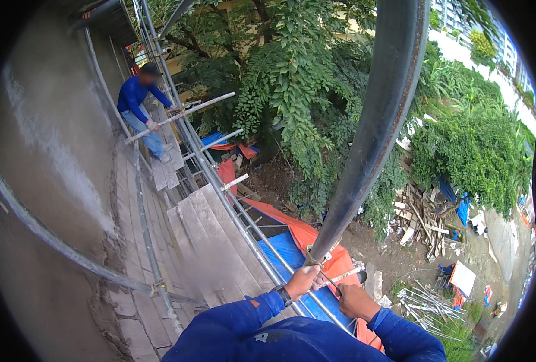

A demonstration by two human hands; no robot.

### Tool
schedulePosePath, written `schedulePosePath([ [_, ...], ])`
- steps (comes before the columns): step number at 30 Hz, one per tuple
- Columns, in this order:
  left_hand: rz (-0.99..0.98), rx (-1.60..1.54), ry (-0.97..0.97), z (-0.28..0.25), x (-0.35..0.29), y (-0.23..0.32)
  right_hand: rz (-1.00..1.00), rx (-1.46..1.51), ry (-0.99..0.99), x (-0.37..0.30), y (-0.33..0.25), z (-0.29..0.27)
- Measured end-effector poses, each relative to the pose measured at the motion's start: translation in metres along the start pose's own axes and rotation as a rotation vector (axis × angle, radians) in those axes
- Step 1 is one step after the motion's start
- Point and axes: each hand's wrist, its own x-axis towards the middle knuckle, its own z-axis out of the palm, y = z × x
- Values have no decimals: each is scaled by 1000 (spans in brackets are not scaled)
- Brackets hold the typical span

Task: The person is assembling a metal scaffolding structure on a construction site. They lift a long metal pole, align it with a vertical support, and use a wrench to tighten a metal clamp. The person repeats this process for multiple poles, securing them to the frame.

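Right grip (355, 301) around partly hidden rod (329, 279)

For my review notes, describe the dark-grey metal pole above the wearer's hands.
Find the leafy green trees, upper middle. Before them, a dark-grey metal pole slants from the top edge toward the bare left hand. It looks far thicker than the slim silver scaffold tubes.

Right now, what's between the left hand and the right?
In the head view, a thin dark rod runs from the right hand toward the left hand; a pale pipe crosses there, with blue sheet beyond.
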Motion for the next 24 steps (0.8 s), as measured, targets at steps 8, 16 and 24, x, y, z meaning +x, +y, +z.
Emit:
schedulePosePath([
  [8, 46, 86, 28, -9, 7, -18, -149, 81, 104, 0, 4, 10],
  [16, 133, 276, 58, -5, -2, -6, -208, 260, 338, 30, 48, 101],
  [24, 177, 394, 105, -16, 11, -12, -263, 258, 551, 73, 61, 149],
])
